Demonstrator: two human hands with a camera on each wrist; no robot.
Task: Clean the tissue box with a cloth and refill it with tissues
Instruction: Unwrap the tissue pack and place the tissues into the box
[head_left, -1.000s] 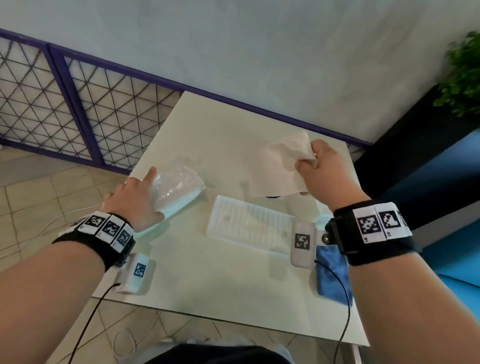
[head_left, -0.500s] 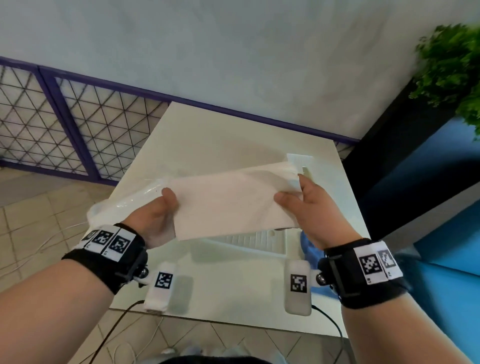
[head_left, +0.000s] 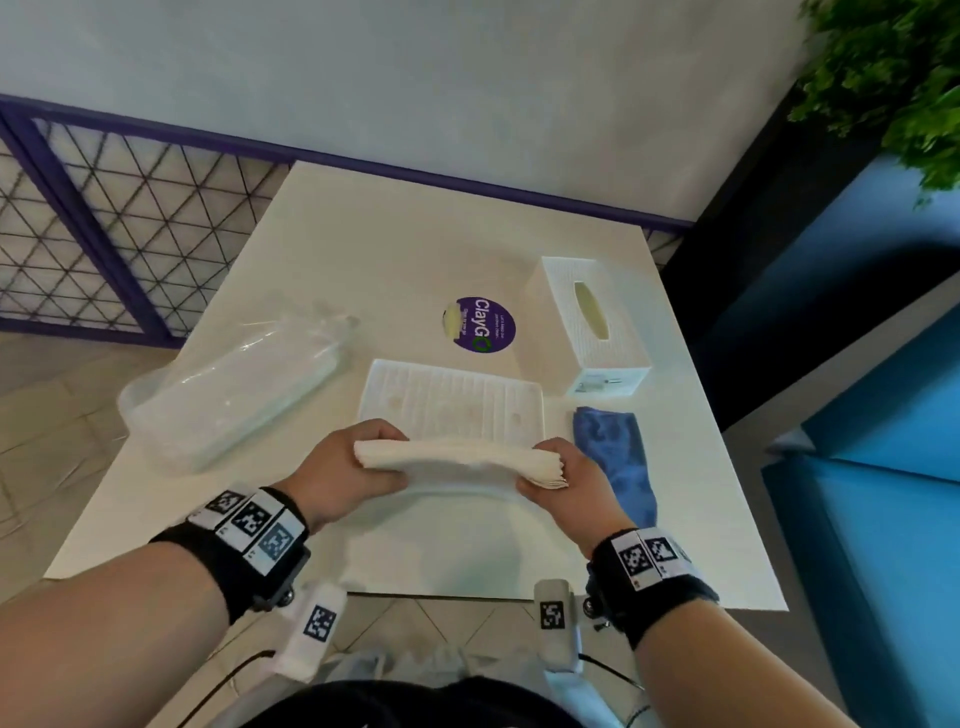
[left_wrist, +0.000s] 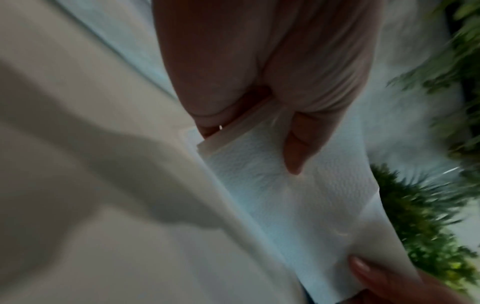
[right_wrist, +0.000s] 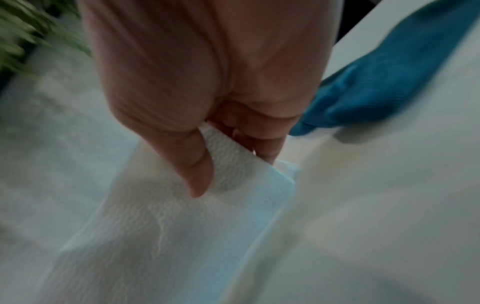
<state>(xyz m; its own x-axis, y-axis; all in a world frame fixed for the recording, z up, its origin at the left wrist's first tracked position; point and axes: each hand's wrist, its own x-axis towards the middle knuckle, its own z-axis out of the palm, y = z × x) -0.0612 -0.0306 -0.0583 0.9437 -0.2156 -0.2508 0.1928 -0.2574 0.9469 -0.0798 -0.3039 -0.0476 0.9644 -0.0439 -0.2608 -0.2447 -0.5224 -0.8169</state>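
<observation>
Both hands hold a white stack of tissues level above the table's near half. My left hand grips its left end, thumb on top. My right hand pinches its right end between thumb and fingers. Just beyond the stack lies the white ribbed base plate of the tissue box. The white tissue box cover stands at the back right, its slot facing up. A folded blue cloth lies right of my right hand.
A clear plastic tissue wrapper lies on the table's left side. A round purple sticker marks the white table. Purple mesh railing runs along the left, a green plant at the upper right, blue seating to the right.
The right hand first held a tissue sheet alone while the left rested on the wrapper. Both hands then took the tissue stack and lowered it, flat, toward the base plate.
</observation>
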